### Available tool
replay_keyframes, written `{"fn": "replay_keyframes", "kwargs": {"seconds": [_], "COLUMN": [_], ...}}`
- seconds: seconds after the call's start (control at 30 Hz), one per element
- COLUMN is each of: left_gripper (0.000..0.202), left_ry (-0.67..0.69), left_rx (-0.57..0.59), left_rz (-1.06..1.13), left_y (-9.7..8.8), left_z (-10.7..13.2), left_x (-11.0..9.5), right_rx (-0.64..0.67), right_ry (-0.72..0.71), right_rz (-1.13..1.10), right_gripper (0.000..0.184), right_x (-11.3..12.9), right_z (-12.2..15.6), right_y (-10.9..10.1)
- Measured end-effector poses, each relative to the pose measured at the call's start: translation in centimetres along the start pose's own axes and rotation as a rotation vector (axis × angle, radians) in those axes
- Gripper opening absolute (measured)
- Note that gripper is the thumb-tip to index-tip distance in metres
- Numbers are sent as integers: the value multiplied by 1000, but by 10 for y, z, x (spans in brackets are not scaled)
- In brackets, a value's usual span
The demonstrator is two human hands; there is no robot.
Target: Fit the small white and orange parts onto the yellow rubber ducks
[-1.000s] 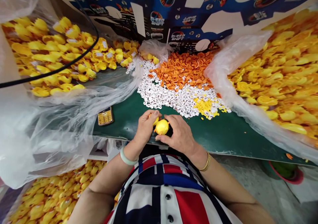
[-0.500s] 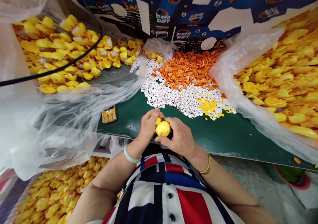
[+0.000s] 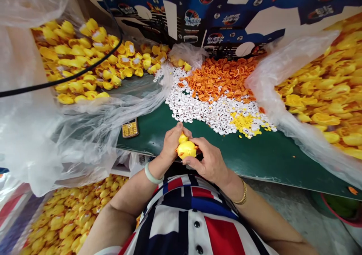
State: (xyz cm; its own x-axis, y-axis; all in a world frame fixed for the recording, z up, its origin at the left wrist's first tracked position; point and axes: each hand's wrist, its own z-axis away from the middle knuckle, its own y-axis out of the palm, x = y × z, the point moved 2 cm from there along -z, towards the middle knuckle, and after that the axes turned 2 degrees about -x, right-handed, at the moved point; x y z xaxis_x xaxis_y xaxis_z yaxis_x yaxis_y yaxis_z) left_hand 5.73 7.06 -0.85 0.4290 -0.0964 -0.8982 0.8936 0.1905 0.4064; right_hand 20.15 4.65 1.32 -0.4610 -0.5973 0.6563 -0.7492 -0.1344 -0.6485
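Yellow rubber ducks (image 3: 82,66) heap up at far left on clear plastic sheeting (image 3: 85,134), and a phone (image 3: 130,128) lies on the green worktop (image 3: 254,164). My left hand (image 3: 172,142) closes on a small yellow duck (image 3: 186,149), and my right hand (image 3: 210,161) grips it from the other side, over the worktop's front edge. Beyond them spread white pieces (image 3: 198,110) and orange pieces (image 3: 220,78); more ducks (image 3: 319,89) pile up at far right.
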Motion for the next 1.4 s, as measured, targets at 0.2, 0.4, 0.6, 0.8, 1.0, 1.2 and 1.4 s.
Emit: {"fn": "replay_keyframes", "kwargs": {"seconds": [0.2,0.4,0.6,0.8,1.0,1.2,1.4], "left_gripper": [48,42,40,15,30,42,71], "left_ry": [-38,10,-225,-375,-287,-182,-398], "left_rx": [39,165,473,-121,230,1092,1470], "left_rz": [36,-98,-550,-1589,-816,-531,-820], "left_y": [-2,-13,-104,-242,-126,39,93], "left_z": [-2,16,85,168,144,96,79], "left_x": [1,-1,-25,-37,-15,-1,23], "right_rx": [79,254,475,619,897,841,692], "right_ry": [62,50,108,180,321,237,204], "right_rz": [-170,-266,-371,-378,-402,-366,-433], "right_gripper": [39,35,38,24,23,23,26], "right_x": [-4,-2,-15,-30,-32,-27,-40], "right_z": [-2,7,29,12,-45,-91,-87], "right_y": [-3,-10,-23,-18,5,37,44]}}
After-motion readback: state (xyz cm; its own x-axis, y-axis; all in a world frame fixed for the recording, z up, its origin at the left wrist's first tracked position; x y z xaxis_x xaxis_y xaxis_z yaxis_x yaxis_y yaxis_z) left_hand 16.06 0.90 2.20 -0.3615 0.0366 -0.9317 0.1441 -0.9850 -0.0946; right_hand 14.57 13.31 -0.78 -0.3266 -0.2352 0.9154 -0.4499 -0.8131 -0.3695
